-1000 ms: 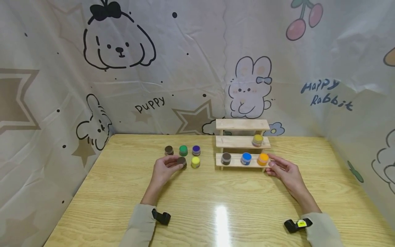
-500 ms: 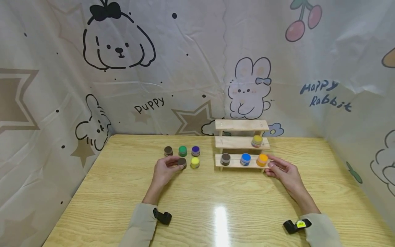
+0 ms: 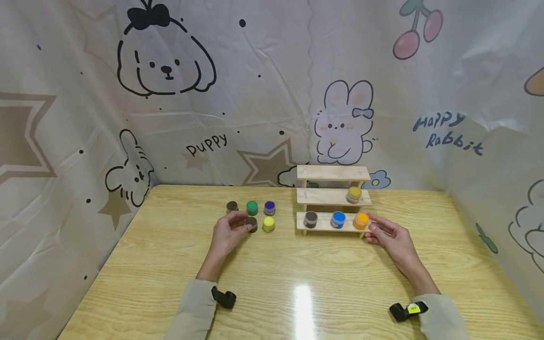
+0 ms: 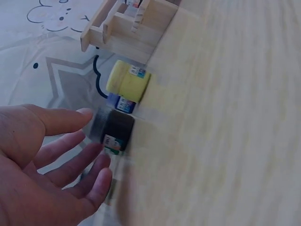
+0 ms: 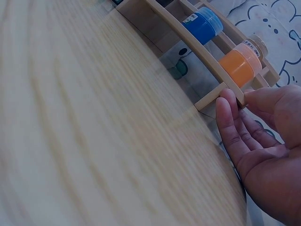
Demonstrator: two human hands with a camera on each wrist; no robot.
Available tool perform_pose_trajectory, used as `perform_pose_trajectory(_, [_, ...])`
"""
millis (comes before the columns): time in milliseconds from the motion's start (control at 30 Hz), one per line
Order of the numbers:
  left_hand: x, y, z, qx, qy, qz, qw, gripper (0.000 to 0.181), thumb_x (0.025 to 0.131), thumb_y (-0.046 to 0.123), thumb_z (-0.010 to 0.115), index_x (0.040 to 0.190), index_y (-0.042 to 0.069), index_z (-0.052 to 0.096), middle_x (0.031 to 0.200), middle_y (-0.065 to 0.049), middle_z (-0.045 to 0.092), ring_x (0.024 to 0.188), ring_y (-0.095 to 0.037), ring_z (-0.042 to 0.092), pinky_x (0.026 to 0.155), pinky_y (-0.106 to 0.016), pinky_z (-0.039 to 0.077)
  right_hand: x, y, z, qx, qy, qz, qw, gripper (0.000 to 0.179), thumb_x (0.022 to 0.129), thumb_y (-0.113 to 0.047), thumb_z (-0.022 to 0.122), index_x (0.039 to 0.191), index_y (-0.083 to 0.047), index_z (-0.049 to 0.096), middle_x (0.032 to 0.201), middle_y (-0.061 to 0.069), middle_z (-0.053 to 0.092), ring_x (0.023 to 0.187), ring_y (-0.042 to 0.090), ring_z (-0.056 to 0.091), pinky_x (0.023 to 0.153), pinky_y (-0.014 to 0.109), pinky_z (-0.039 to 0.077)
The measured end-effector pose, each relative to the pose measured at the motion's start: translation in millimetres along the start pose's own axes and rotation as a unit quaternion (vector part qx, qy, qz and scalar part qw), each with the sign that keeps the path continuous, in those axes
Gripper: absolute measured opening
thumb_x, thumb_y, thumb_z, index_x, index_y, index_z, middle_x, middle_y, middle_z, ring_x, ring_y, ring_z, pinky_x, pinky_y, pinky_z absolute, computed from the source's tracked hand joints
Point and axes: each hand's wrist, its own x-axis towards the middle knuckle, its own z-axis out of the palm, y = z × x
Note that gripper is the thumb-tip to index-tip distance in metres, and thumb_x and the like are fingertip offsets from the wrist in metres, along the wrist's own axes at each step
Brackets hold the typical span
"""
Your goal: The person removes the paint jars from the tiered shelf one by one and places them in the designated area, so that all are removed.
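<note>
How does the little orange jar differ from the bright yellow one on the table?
The round orange jar stands on the stepped wooden rack; the round bright yellow jar stands on the woodgrain table. The orange jar is beside the right hand; the yellow jar neighbours a round dark brown jar. Both are small and upright.

Dark-brown round jar [image 3: 253,224]: upright on the table [image 3: 263,283], at the left hand [image 3: 226,234]
Pale wooden three-tier rack [image 3: 325,196]: standing, bottom shelf pinched by the right hand [image 3: 394,237]
</note>
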Motion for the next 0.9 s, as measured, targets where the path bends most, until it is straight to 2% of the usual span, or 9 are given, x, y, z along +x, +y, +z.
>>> perform_pose_trajectory(200, [-1.3, 13.8, -2.3, 0.023, 0.019, 0.035, 0.9989, 0.032, 0.091, 0.003, 0.077, 0.122, -0.002, 0.068, 0.123, -0.015, 0.068, 0.12, -0.035, 0.062, 0.094, -0.047, 0.056, -1.6, -2, 0, -0.003, 0.003, 0.005, 1.0, 0.056, 0.102, -0.016, 0.065, 0.149, 0.008, 0.045, 0.114, -0.008, 0.072, 0.091, 0.013, 0.074, 0.084, 0.029, 0.059])
perform_pose_trajectory(400, [-4.8, 31.1, 1.2, 0.006, 0.026, 0.059, 0.9979, 0.029, 0.09, 0.001, 0.077, 0.118, -0.003, 0.069, 0.118, -0.017, 0.07, 0.115, -0.035, 0.065, 0.089, -0.047, 0.057, -0.5, -1, 0, 0.005, -0.003, -0.007, 1.0, 0.053, 0.102, -0.013, 0.065, 0.147, 0.008, 0.048, 0.112, -0.005, 0.073, 0.09, 0.013, 0.074, 0.083, 0.029, 0.059])
perform_pose_trajectory(567, [-9.4, 43.0, 8.8, -0.023, 0.009, 0.086, 0.996, 0.027, 0.092, 0.0, 0.075, 0.118, -0.004, 0.069, 0.119, -0.02, 0.07, 0.115, -0.04, 0.065, 0.089, -0.046, 0.057, -0.5, 1, 0, 0.014, -0.003, -0.015, 0.9998, 0.052, 0.102, -0.011, 0.064, 0.147, 0.009, 0.048, 0.109, -0.003, 0.074, 0.089, 0.014, 0.074, 0.082, 0.03, 0.06])
perform_pose_trajectory(700, [-12.2, 50.1, 17.2, -0.043, -0.005, 0.105, 0.9936, 0.028, 0.093, 0.002, 0.074, 0.12, -0.003, 0.069, 0.119, -0.017, 0.07, 0.114, -0.038, 0.065, 0.088, -0.046, 0.057, 0.0, 1, 0, 0.011, -0.005, -0.015, 0.9998, 0.053, 0.102, -0.011, 0.064, 0.147, 0.011, 0.045, 0.11, -0.004, 0.074, 0.089, 0.014, 0.074, 0.083, 0.03, 0.06])
perform_pose_trajectory(900, [-12.5, 57.9, 33.8, -0.07, -0.02, 0.128, 0.9891, 0.029, 0.093, 0.003, 0.075, 0.121, -0.002, 0.069, 0.12, -0.019, 0.07, 0.112, -0.038, 0.066, 0.087, -0.048, 0.056, 0.7, 1, 0, 0.006, -0.001, -0.006, 1.0, 0.058, 0.102, -0.014, 0.065, 0.148, 0.012, 0.042, 0.109, -0.004, 0.074, 0.09, 0.014, 0.074, 0.083, 0.03, 0.06])
